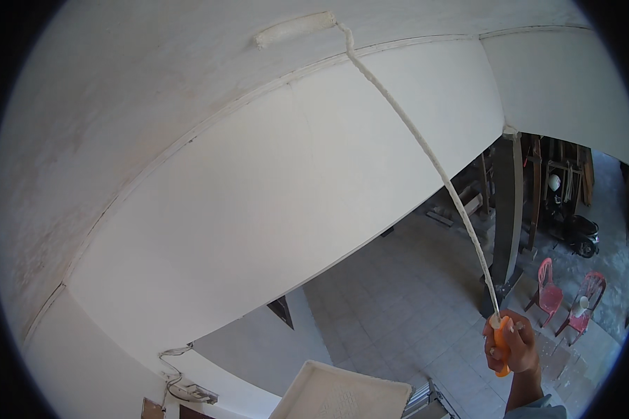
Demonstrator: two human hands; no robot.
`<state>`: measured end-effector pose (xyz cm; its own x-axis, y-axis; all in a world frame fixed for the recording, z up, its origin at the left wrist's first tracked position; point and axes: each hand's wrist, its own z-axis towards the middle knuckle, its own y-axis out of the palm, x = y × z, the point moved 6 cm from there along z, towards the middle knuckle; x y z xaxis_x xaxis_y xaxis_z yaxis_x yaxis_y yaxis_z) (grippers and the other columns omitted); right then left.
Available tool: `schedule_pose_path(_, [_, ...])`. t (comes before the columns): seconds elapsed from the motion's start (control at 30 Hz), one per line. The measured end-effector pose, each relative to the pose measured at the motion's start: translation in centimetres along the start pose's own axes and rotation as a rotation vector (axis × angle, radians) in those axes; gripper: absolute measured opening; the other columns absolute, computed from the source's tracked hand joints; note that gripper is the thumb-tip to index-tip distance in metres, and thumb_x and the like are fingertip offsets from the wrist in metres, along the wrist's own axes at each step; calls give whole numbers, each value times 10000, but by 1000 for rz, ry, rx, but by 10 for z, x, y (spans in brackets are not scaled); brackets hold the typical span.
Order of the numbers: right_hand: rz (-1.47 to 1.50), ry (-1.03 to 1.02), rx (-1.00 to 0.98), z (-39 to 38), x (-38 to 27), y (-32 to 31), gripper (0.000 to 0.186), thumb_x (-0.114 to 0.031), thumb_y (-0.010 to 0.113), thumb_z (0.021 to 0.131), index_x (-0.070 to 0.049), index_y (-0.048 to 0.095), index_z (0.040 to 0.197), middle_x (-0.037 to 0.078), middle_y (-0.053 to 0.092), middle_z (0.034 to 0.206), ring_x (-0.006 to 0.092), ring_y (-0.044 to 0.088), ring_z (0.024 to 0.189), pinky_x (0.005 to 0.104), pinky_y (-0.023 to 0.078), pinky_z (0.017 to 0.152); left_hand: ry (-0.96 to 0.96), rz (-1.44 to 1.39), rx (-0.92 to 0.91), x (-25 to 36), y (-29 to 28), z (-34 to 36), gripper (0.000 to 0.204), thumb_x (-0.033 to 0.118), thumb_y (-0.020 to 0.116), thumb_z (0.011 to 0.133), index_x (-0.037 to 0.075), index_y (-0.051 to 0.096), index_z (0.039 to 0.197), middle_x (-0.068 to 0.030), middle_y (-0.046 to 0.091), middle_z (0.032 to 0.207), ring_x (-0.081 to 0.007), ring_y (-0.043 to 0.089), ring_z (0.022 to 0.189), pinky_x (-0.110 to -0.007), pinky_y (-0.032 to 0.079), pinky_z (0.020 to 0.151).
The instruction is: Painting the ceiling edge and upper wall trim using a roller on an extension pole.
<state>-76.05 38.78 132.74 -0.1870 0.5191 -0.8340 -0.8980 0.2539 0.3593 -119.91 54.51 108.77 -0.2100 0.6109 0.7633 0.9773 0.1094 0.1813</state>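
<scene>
My right hand (513, 343), at the lower right, is wrapped round the orange handle of a paint roller (501, 349). A long, paint-crusted rod (426, 146) runs from the handle up and to the left. At its far end the cream roller sleeve (297, 29) lies against the whitish, patchy ceiling (140, 91), just beyond the trim line. Below, at the bottom edge, a pale paint tray (349, 392) with a ridged bottom shows in part. My left hand is out of the picture.
Under the tray's right side part of a metal ladder (430, 401) shows. A white wall panel (258, 195) spans the middle. Far below are a tiled floor (377, 279), a dark post (507, 209), red chairs (550, 293) and a motorbike (576, 232). Loose wires (171, 366) hang at lower left.
</scene>
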Motion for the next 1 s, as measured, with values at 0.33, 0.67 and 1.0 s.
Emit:
schedule_pose_path(0.33, [-54,53,-42,54,8,6,395,-382,378,1014,-26,537,949,36,496,563,75,446,369,211,401,362,-5,-2,-39,-4,2,-1,854,680,414,861,-34,342,1325,-196,562,1139,-256,554,1021,-397,458,892])
schedule_pose_path(0.67, [10,-27,-15,-2,11,-10,415,-359,373,1009,6,538,899,37,477,537,85,441,364,228,389,339,-13,-45,-45,-16,1,0,845,674,411,865,-27,333,1331,-194,560,1147,-255,550,1030,-394,453,899])
schedule_pose_path(1.0, [-42,29,-77,53,23,7,418,-410,348,1017,-43,529,929,22,484,550,74,463,377,212,412,362,-22,-77,-61,-27,-3,-1,836,668,408,870,-20,324,1338,-193,557,1156,-254,547,1038,-391,448,907])
